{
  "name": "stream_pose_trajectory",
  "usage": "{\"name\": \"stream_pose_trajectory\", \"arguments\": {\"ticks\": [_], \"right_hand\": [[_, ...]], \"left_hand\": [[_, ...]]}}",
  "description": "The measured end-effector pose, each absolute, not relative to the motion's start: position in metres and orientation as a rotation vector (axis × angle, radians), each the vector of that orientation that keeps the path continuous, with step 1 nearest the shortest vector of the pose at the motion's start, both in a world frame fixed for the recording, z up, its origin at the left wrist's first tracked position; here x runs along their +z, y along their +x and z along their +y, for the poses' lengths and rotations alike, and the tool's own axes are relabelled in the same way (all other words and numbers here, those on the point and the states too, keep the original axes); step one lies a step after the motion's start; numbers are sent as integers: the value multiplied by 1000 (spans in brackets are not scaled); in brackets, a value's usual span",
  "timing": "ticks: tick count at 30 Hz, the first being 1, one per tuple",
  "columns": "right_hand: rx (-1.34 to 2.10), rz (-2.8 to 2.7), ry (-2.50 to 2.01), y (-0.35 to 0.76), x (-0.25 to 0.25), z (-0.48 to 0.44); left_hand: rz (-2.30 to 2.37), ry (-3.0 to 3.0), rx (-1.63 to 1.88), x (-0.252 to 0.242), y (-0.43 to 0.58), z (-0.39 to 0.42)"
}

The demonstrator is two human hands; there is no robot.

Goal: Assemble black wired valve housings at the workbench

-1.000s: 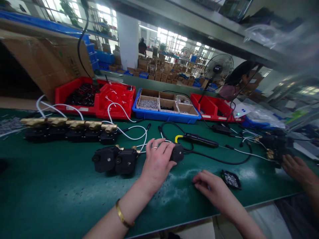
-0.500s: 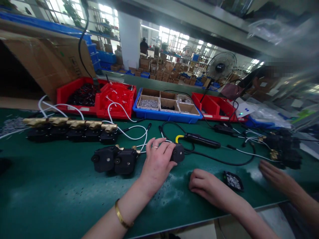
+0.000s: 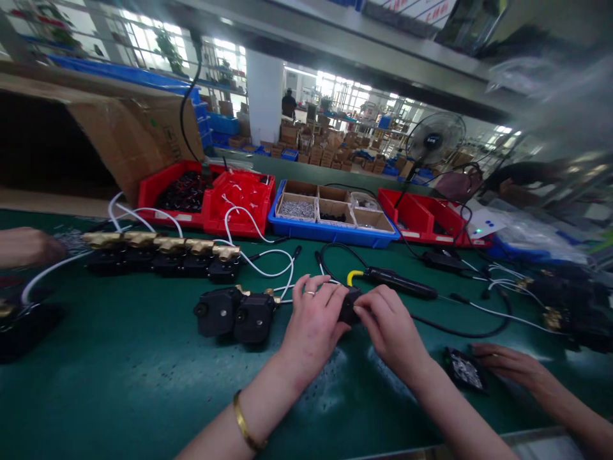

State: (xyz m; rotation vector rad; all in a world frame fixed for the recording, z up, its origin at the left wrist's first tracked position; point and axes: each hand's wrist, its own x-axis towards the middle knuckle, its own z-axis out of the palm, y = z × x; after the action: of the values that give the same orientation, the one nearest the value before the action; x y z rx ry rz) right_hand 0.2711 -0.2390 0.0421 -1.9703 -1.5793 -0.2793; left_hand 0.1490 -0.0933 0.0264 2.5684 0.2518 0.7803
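My left hand point(image 3: 313, 326) grips a black boxy housing point(image 3: 348, 305), fingers over its top and thumb low at the front. The fingertips of my right hand point(image 3: 390, 322) are pinched together against the housing's right side; whatever they hold is too small or hidden to name. To the left stand two similar black housings point(image 3: 255, 317) with brass fittings behind them. Just beyond my hands lies a black electric screwdriver point(image 3: 401, 281) with a yellow hook point(image 3: 353, 277) at its end.
A co-worker's hand point(image 3: 512, 365) reaches to a small black tray of metal bits point(image 3: 463, 370). Another person's hand point(image 3: 33, 248) is at the left. Several brass-topped black units point(image 3: 167, 255) stand in a row. Behind are red bins point(image 3: 239, 223) and a blue tray point(image 3: 330, 235).
My right hand has risen from the table to the black housing and now touches it. The co-worker's hand at right has come to the small tray. Another hand has appeared at left.
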Motion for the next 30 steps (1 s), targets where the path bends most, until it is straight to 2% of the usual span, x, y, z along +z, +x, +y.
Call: {"name": "stream_pose_trajectory", "arguments": {"ticks": [3, 8, 13, 16, 19, 24, 30], "right_hand": [[-438, -1707, -1918, 273, 36, -226], [-438, -1658, -1886, 273, 32, -227], [-58, -1292, -1884, 277, 39, -223], [38, -1207, -1848, 280, 39, -221], [-78, -1342, -1833, 280, 35, -223], [-490, -1733, -1844, 270, 35, -228], [-448, -1622, -1928, 265, 33, -228]], "left_hand": [[253, 2553, 786, 25, 149, -94], [244, 2540, 775, 25, 149, -94], [242, 2562, 759, 26, 150, -94], [244, 2562, 761, 26, 150, -94], [239, 2558, 762, 27, 150, -94], [234, 2560, 775, 27, 149, -94], [249, 2561, 761, 28, 150, -94]]}}
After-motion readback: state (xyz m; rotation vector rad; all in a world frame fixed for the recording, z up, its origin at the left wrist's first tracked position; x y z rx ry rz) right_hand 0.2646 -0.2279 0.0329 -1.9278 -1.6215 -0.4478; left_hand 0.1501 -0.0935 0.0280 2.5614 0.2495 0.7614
